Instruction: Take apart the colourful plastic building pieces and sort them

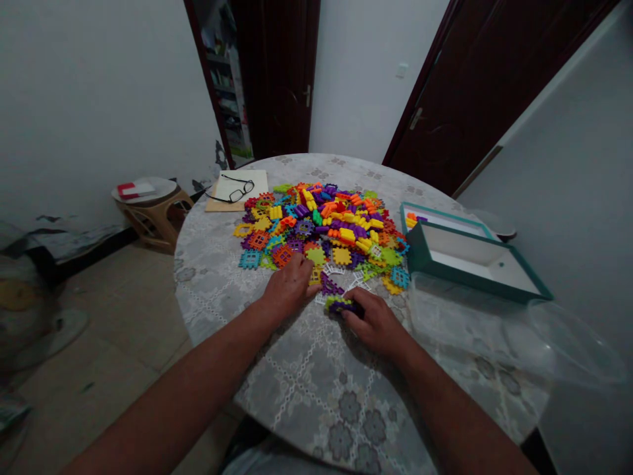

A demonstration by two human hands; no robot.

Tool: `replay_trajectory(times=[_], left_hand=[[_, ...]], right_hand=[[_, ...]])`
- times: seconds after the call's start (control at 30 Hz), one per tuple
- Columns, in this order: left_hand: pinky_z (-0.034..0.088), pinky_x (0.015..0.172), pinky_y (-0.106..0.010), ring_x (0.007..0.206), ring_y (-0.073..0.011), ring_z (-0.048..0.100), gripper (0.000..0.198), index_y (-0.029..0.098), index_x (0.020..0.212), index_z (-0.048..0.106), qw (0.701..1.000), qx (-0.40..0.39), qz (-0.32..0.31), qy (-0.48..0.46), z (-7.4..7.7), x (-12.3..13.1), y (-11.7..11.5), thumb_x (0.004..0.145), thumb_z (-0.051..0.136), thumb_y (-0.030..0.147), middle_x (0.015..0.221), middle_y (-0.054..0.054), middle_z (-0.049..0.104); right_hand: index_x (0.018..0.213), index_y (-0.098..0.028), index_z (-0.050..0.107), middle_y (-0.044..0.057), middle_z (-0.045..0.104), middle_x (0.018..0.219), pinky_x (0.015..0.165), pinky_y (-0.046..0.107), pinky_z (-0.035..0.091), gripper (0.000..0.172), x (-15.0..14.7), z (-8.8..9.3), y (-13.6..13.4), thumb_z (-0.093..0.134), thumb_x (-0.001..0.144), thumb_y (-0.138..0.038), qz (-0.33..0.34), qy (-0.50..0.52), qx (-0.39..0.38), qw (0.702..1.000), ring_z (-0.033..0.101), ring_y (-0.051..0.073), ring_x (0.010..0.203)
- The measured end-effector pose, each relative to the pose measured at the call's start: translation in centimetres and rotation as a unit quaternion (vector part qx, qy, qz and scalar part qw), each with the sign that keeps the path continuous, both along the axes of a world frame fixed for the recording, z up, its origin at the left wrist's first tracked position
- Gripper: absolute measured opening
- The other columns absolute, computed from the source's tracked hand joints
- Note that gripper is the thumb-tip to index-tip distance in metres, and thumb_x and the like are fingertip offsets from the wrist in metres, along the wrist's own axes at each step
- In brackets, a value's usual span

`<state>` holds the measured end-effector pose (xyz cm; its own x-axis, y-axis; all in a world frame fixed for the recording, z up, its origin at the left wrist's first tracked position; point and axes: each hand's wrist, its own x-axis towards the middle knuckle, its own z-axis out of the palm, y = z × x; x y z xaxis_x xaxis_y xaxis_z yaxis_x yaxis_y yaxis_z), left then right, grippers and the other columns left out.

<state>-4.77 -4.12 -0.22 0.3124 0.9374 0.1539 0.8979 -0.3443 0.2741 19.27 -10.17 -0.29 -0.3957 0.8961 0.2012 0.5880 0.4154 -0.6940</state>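
The right hand (373, 320) gripped green and purple pieces (337, 304) before the colourful pile (321, 227) on the surface (306, 376). The left hand (291, 285) was at the pile's near edge, its grasp unclear.

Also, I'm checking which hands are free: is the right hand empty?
No, the right hand grips green and purple plastic pieces.

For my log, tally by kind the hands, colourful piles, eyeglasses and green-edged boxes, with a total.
Hands: 2 (left hand, right hand)
Colourful pile of plastic pieces: 1, pieces too jumbled to count
Eyeglasses: 1
Green-edged boxes: 2 (deep box, shallow box)
Total: 6
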Motion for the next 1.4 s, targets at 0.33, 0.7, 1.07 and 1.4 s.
replay_trajectory(times=[0.33,0.7,1.07,1.4], left_hand=[[0.040,0.069,-0.030,0.074,-0.0170,0.055,0.017,0.024,0.091,0.054,0.969,0.015,-0.015,-0.246,0.1,-1.7,-0.1,0.100,0.067,0.031,0.081,0.003,0.058],[0.040,0.069,-0.028,0.074,-0.0159,0.056,0.018,0.021,0.086,0.060,0.949,-0.031,-0.067,-0.306,0.0,-0.8,-0.9,0.096,0.070,0.033,0.079,0.002,0.062],[0.051,0.087,-0.030,0.094,-0.0192,0.068,0.013,0.021,0.106,0.069,0.944,-0.087,-0.261,-0.181,-0.2,-1.1,-1.4,0.101,0.058,0.019,0.101,-0.004,0.075],[0.055,0.096,-0.037,0.106,-0.0244,0.070,0.025,0.021,0.121,0.064,0.964,-0.051,-0.234,-0.115,-0.6,-0.6,-2.0,0.103,0.048,0.017,0.114,-0.010,0.074]], right_hand=[[0.115,-0.024,0.071,0.002,0.076,0.105,0.083,0.030,0.046,0.019,0.2,-0.1,0.0,0.065,0.097,-0.021,-0.014,0.029,-0.028,0.999,0.067,0.020,0.091],[0.111,-0.023,0.071,0.002,0.075,0.100,0.079,0.030,0.050,0.015,-0.2,-0.9,0.0,0.065,0.098,-0.026,-0.024,0.105,-0.040,0.993,0.067,0.019,0.088],[0.137,-0.025,0.068,0.008,0.076,0.127,0.102,0.040,0.056,0.042,-0.2,-1.7,0.1,0.065,0.096,-0.021,-0.024,0.073,0.039,0.996,0.073,0.025,0.114],[0.131,-0.024,0.069,0.009,0.074,0.116,0.097,0.039,0.056,0.036,-0.7,-1.4,0.0,0.062,0.096,-0.016,-0.025,0.041,0.088,0.995,0.070,0.025,0.108]])
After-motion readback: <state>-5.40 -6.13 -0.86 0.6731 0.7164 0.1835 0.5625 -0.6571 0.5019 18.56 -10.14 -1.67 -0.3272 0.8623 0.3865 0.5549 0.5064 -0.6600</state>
